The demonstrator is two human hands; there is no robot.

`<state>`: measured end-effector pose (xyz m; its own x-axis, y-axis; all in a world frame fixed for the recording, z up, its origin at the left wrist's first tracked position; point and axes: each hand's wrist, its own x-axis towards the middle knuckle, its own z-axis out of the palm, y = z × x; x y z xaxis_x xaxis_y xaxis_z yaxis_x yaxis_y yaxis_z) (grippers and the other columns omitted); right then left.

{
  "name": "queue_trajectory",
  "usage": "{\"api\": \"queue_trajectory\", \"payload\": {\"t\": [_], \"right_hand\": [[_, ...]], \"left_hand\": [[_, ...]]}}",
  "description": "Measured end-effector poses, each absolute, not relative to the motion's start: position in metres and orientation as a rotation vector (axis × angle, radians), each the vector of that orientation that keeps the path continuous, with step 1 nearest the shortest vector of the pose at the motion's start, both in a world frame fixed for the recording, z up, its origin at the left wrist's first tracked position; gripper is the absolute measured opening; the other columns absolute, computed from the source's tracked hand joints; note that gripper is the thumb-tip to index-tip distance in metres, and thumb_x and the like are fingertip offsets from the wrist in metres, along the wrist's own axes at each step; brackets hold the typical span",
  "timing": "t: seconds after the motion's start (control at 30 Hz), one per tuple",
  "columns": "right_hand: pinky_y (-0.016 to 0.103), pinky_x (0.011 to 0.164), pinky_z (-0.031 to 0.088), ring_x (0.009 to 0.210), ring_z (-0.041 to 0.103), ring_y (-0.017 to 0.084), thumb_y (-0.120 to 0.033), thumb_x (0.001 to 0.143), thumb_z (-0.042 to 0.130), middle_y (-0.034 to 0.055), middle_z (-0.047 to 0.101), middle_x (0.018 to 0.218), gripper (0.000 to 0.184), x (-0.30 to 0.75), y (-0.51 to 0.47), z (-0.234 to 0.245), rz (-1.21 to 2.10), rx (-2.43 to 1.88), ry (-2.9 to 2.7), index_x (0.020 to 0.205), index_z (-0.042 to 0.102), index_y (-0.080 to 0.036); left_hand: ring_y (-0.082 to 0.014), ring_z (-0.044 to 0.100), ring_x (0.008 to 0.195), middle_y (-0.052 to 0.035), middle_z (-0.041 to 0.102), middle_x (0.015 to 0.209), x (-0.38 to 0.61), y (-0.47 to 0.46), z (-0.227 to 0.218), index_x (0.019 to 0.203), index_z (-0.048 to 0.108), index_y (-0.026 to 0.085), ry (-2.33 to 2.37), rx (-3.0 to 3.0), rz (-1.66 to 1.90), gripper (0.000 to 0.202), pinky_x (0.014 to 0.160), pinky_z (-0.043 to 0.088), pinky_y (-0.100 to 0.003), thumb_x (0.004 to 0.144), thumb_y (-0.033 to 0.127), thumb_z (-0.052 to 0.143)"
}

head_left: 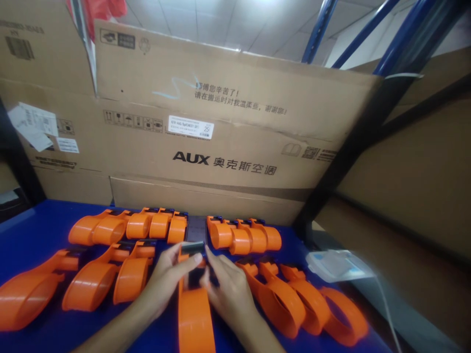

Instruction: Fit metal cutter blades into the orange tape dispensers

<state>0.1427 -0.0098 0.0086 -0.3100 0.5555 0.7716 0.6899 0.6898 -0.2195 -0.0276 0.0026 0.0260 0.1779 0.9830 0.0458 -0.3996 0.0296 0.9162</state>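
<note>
On the desk, the tape dispenser lies pointing away, with left hand and right hand fingers pinched on its far black end.

tape dispensers in rows on table, cardboard boxes behind, plastic packet at right

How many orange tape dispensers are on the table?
16 dispensers, overlaps may hide some: five back left, four back right, three front left, three front right, one held by left hand and right hand.
</note>
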Motion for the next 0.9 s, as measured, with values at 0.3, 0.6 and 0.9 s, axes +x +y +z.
{"api": "queue_trajectory", "payload": {"t": [0.3,0.6,0.9], "right_hand": [[0.031,0.066,0.062,0.071,0.069,0.02,-0.007,0.09,0.051,0.0085,0.071,0.083,0.048,0.1398,-0.0122,0.0039,-0.218,-0.932,-1.977,0.137,0.054,-0.015],[0.032,0.064,0.062,0.072,0.068,0.021,-0.008,0.092,0.05,0.01,0.07,0.084,0.048,0.1395,-0.0155,0.0064,-0.229,-0.926,-2.011,0.14,0.05,-0.012],[0.035,0.073,0.063,0.08,0.071,0.023,-0.009,0.091,0.052,0.0107,0.072,0.091,0.047,0.1411,-0.0126,0.0123,-0.118,-0.875,-1.982,0.137,0.055,-0.016]], "left_hand": [[-0.0214,0.069,0.068,-0.0057,0.075,0.075,-0.0275,0.002,0.0254,0.096,0.077,0.017,0.796,1.018,1.229,0.036,0.06,0.051,-0.027,0.067,0.037,0.087],[-0.0199,0.065,0.059,-0.0008,0.067,0.059,-0.029,0.0011,0.025,0.1,0.077,0.018,0.791,1.044,1.206,0.035,0.056,0.049,-0.027,0.07,0.035,0.085],[-0.0214,0.069,0.074,-0.0038,0.072,0.078,-0.0336,0.0059,0.0266,0.097,0.076,0.019,0.778,1.149,1.213,0.028,0.064,0.051,-0.026,0.074,0.033,0.083]]}}
